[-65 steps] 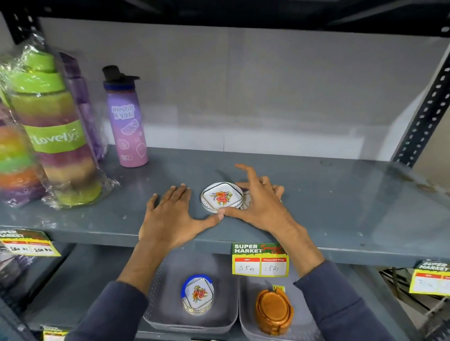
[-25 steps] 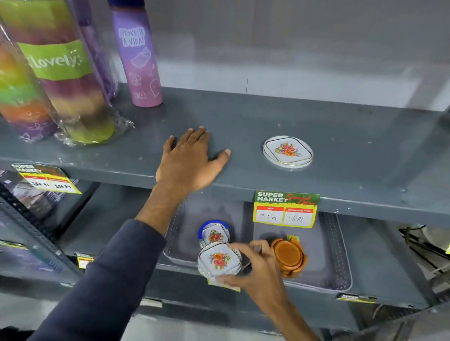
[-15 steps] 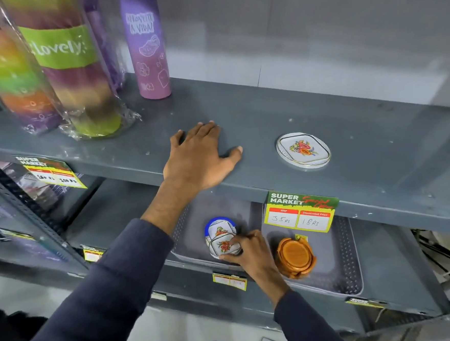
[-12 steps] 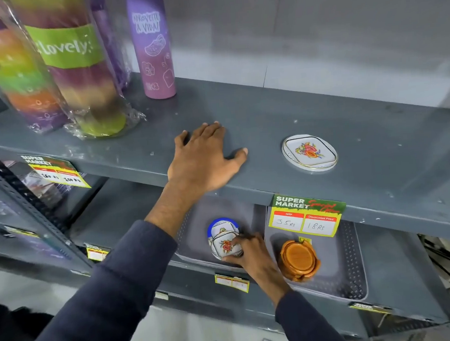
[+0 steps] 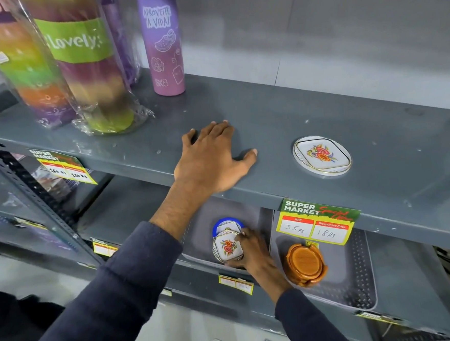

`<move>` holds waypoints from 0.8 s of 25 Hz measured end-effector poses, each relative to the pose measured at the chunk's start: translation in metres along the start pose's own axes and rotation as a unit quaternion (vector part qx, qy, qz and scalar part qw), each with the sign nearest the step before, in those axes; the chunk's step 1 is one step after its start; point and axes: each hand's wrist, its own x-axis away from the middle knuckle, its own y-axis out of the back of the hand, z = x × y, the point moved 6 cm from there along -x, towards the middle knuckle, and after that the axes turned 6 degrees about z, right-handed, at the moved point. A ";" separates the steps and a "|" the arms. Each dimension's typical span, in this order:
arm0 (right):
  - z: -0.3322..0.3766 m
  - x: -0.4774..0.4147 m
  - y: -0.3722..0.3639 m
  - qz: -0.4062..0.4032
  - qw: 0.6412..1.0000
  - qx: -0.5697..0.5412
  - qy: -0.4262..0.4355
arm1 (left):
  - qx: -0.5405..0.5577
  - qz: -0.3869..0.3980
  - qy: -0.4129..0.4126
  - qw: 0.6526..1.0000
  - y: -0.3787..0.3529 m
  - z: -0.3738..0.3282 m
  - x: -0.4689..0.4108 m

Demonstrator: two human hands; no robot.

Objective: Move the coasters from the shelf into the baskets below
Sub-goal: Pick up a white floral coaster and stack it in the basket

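Observation:
One white floral coaster (image 5: 322, 155) lies flat on the grey upper shelf (image 5: 268, 114), to the right of my left hand (image 5: 212, 158), which rests palm down on the shelf's front edge with fingers spread. Below, my right hand (image 5: 251, 251) grips a second white floral coaster (image 5: 228, 246) inside the left grey basket (image 5: 204, 227), laying it against a blue-rimmed coaster (image 5: 227, 223). The right grey basket (image 5: 358, 267) holds an orange wooden coaster set (image 5: 305, 263).
Wrapped rainbow tumblers (image 5: 83, 63) and a purple bottle (image 5: 163, 41) stand at the upper shelf's left. A green and yellow price tag (image 5: 315, 224) hangs from the shelf edge over the baskets. A perforated upright (image 5: 33, 189) runs down the left side.
My right hand carried one floral coaster off the upper shelf and lowered it into the left basket next to the blue-rimmed one. My left hand has stayed on the shelf.

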 end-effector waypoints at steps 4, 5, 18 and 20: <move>0.002 -0.006 0.002 -0.015 0.997 0.079 0.022 | 0.000 -0.002 -0.003 1.000 0.000 0.000 0.001; 0.001 -0.009 0.001 -0.004 0.997 0.075 0.029 | -0.002 -0.002 -0.003 1.000 0.000 0.000 0.001; -0.015 -0.039 0.003 -0.026 0.998 0.040 0.040 | -0.014 0.002 -0.005 1.000 0.001 0.000 0.000; -0.012 -0.035 0.007 -0.023 0.998 0.029 0.047 | -0.015 0.005 -0.003 1.000 0.001 0.000 0.000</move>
